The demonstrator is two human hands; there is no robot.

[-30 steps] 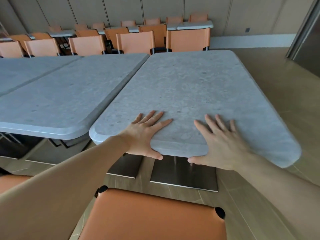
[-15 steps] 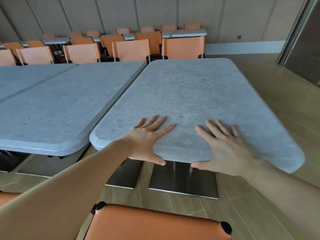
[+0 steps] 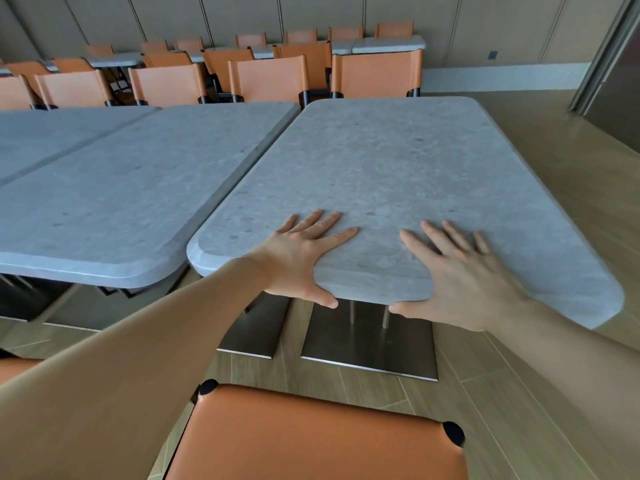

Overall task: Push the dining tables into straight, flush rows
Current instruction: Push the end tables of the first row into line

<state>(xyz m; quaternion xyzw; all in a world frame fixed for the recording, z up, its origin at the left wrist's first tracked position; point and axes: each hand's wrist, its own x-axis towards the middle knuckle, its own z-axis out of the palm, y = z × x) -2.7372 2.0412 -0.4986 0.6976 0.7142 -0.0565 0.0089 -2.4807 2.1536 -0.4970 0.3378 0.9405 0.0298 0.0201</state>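
A grey stone-look dining table (image 3: 398, 161) stands in front of me, angled a little against the neighbouring table (image 3: 121, 202) on its left. The two tops nearly touch at the far end, and a narrow wedge of gap opens toward me. My left hand (image 3: 298, 261) lies flat on the near edge with fingers spread and the thumb down against the rim. My right hand (image 3: 464, 278) rests the same way a little to the right, thumb at the rim.
An orange chair back (image 3: 311, 438) is right below me. Metal base plates (image 3: 370, 351) sit on the wood floor under the table. Orange chairs (image 3: 270, 77) line the far side, with another table row behind. Open floor lies to the right, toward a dark door (image 3: 616, 81).
Both hands keep the same flat hold on the near edge. The view has shifted slightly; I cannot tell whether the table itself has moved.
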